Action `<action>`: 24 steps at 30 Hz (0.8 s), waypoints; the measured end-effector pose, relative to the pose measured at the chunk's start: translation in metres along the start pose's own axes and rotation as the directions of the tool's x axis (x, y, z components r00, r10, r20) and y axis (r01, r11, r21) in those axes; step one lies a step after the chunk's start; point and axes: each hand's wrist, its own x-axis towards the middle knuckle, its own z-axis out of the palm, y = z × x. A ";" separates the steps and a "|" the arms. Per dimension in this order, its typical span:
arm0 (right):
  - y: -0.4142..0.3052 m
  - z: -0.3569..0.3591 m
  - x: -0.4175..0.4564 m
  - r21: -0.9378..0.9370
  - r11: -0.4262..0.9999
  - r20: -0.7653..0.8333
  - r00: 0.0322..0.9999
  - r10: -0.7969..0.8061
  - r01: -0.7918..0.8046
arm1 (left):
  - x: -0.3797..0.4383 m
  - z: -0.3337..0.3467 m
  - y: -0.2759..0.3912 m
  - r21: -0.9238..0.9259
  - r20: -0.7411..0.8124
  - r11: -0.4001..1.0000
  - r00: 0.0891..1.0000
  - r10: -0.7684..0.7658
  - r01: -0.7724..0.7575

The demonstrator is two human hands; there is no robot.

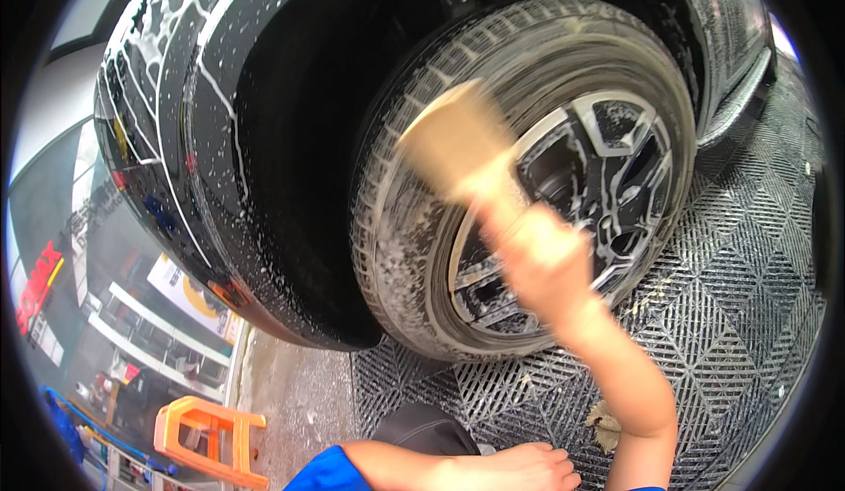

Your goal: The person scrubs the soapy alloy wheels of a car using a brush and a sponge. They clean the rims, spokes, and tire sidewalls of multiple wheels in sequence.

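My right hand (544,256) grips the handle of a tan brush (459,137), blurred by motion. Its broad head lies against the sidewall of a black car tire (403,253) near the tread, where some foam and grey streaks show. Inside the tire, the black and silver alloy wheel rim (614,213) carries runs of white foam; my right hand and forearm cover part of it. Low in the view, my left hand (528,468) rests with bent fingers near my dark-clothed knee (426,428). Whatever lies beneath its fingers is hidden.
Foam-spattered black bodywork (218,114) curves around the wheel arch. Black slatted floor tiles (719,293) lie under the wheel, with a beige piece of cloth or sponge (604,425) near my right elbow. An orange plastic stool (211,438) stands lower left on wet concrete (297,392).
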 end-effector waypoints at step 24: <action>-0.001 0.022 -0.238 0.372 0.927 0.897 0.238 -0.373 0.052 | -0.008 -0.013 -0.004 0.006 0.067 1.000 0.998 -0.012 0.012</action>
